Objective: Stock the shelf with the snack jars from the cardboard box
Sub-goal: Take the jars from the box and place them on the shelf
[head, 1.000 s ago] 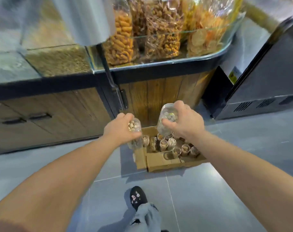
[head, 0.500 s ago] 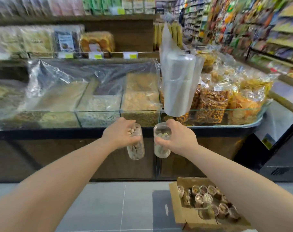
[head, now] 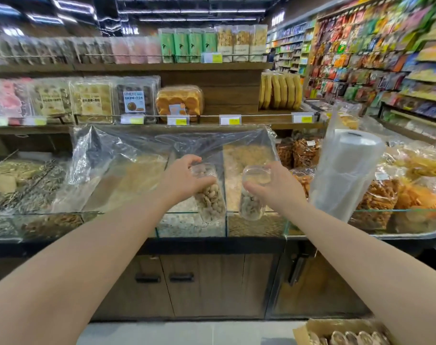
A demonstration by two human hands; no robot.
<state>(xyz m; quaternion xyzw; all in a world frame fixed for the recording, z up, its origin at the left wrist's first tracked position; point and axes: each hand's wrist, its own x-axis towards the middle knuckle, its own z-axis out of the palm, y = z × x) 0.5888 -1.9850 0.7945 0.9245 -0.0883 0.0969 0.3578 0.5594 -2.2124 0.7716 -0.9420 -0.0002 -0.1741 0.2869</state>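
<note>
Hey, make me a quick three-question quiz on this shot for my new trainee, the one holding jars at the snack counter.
1. True or false: the left hand holds the left jar while the right hand holds the right jar.
2. Where is the cardboard box? A, on the glass counter; B, on the floor, lower right; C, on the top shelf.
3. Fill in: the tall roll right of the right hand is plastic ____.
Key: 1 true; 2 B; 3 bags.

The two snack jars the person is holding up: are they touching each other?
Apart. The head view shows a plain gap between the left jar and the right jar, from their lids down to their bases.
</note>
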